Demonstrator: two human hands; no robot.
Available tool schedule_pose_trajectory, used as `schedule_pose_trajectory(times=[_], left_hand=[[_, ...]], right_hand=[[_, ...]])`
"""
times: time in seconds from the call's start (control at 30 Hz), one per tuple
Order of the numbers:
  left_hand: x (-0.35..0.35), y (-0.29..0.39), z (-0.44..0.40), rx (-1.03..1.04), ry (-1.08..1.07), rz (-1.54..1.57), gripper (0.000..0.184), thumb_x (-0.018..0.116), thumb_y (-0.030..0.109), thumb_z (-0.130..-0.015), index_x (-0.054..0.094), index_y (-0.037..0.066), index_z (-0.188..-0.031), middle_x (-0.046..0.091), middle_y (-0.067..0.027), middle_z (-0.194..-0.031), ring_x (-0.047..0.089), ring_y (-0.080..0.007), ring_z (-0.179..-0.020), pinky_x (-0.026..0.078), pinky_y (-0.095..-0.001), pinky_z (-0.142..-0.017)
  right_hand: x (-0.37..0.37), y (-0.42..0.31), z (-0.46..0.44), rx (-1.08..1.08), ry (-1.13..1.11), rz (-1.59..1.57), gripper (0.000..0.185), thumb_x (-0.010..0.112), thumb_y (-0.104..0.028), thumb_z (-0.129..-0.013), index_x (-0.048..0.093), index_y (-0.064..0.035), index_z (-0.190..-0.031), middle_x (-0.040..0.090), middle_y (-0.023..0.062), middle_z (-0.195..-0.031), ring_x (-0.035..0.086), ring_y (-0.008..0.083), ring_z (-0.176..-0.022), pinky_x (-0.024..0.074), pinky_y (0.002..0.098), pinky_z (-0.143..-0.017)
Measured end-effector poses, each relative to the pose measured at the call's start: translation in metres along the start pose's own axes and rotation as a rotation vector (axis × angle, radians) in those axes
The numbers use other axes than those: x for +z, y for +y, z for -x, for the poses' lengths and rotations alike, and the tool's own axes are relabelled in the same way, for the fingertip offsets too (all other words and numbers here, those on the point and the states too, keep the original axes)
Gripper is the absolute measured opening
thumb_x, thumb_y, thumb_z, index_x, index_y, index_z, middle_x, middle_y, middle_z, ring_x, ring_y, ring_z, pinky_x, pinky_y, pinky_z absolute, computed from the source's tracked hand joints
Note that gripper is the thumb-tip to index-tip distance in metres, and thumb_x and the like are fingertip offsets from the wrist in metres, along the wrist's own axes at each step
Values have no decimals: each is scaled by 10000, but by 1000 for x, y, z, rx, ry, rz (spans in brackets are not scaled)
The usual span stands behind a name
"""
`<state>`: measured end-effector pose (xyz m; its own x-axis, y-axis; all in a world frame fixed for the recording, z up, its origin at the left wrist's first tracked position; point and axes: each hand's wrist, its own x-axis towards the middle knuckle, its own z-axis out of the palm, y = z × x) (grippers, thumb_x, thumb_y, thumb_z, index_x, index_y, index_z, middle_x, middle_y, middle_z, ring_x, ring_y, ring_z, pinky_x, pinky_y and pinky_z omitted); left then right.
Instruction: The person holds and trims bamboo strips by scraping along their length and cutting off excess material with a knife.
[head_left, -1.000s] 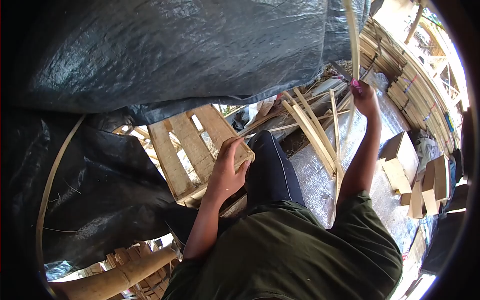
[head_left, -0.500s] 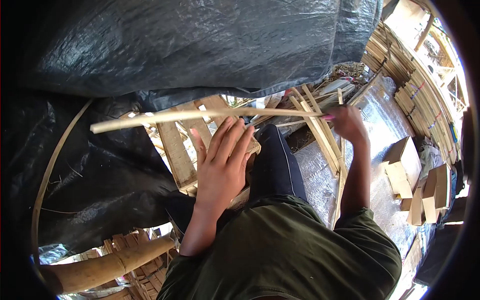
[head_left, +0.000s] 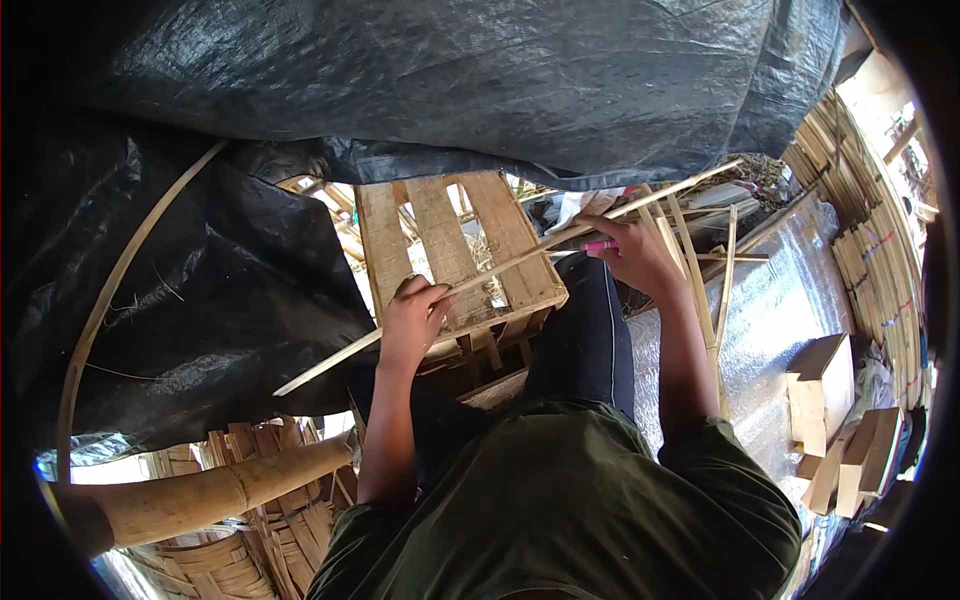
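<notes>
A long, thin bamboo strip (head_left: 515,264) runs slantwise in front of me, its lower end at the left and its upper end at the far right. My left hand (head_left: 408,318) is closed around it, nearer the lower end. My right hand (head_left: 640,260) is at the strip's other half, fingers against it. A pink, marker-like stick (head_left: 600,246) pokes out of that hand; most of it is hidden by the palm. Beneath the strip stands a slatted wooden crate (head_left: 505,225), in front of my knees.
Black plastic sheeting (head_left: 450,80) hangs ahead and to the left. Several bamboo strips lean at the right by a silvery sheet (head_left: 775,290). Cardboard boxes (head_left: 820,390) and bundled strips (head_left: 880,270) stand farther right. A thick bamboo pole (head_left: 205,505) crosses the lower left.
My left hand has gone from spread fingers to a grip on the strip. The strip has tilted, left end lower. My right hand has shifted left along it, away from its end.
</notes>
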<state>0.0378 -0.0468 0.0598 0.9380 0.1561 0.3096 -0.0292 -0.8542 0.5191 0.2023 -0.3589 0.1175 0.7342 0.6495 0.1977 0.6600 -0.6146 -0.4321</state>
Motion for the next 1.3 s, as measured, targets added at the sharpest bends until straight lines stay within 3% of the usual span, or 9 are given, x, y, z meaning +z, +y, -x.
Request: schedule_pose_trajectory(times=[0.23, 0.3, 0.57, 0.77, 0.9, 0.97, 1.03, 1.07, 1.3], left_hand=[[45, -44, -2, 6, 43, -88, 180, 761, 253, -831, 742, 97, -919, 592, -77, -802, 611, -273, -752, 486, -406, -719], [51, -51, -3, 1, -7, -46, 172, 762, 235, -829, 743, 96, -928, 592, -65, -798, 616, -275, -766, 496, -401, -720], [52, -64, -12, -7, 4, -58, 173, 768, 234, -828, 755, 72, -885, 648, -43, -816, 635, -257, -795, 517, -371, -697], [59, -58, -11, -55, 114, -157, 224, 785, 323, -806, 772, 109, -871, 635, -20, -759, 629, -234, -758, 512, -363, -673], [59, -58, -10, -85, 112, -190, 256, 782, 368, -805, 775, 122, -875, 619, -15, -734, 628, -227, -747, 503, -365, -654], [57, -58, -12, -90, 101, -185, 257, 783, 370, -803, 776, 123, -874, 619, -14, -733, 628, -226, -746, 501, -365, -649], [59, -59, -13, -94, 93, -175, 259, 784, 373, -801, 776, 124, -873, 618, -12, -733, 628, -225, -745, 499, -365, -645], [60, -59, -14, -92, 87, -162, 260, 787, 373, -797, 778, 125, -876, 617, -12, -730, 628, -223, -737, 497, -364, -639], [63, -64, -13, -85, 106, -137, 278, 806, 370, -776, 778, 111, -872, 617, -18, -719, 628, -219, -701, 490, -354, -619]], right_hand=[[89, 37, -9, 204, 338, -500, 260, 565, -86, -984, 587, -5, -1230, 599, 116, -763, 557, 185, -664, 461, 328, -653], [105, 50, -12, 371, 383, -497, 262, 564, -92, -959, 573, -11, -1208, 649, 255, -853, 656, 438, -869, 499, 411, -726], [134, 83, -25, 721, 357, -446, 371, 512, -281, -1010, 648, 27, -855, 630, 249, -716, 620, 451, -704, 477, 444, -652], [154, 90, -28, 828, 319, -312, 409, 496, -340, -1013, 705, 4, -941, 662, 288, -812, 649, 478, -840, 517, 499, -713], [195, 89, -24, 668, 517, -232, 421, 490, -340, -1015, 681, 18, -903, 653, 291, -797, 647, 482, -833, 522, 498, -709], [201, 105, -20, 536, 548, -114, 441, 477, -382, -1030, 649, 8, -914, 621, 234, -671, 639, 409, -632, 509, 461, -588], [165, 111, -29, 768, 132, -433, 472, 460, -401, -1036, 643, 15, -910, 622, 220, -666, 647, 348, -561, 496, 447, -527], [160, 111, -33, 789, 232, -429, 416, 493, -359, -1017, 656, 16, -944, 634, 315, -814, 622, 511, -877, 506, 531, -730], [148, 115, -40, 856, 325, -466, 483, 450, -378, -1029, 681, 24, -891, 658, 292, -797, 651, 483, -807, 510, 503, -701]])
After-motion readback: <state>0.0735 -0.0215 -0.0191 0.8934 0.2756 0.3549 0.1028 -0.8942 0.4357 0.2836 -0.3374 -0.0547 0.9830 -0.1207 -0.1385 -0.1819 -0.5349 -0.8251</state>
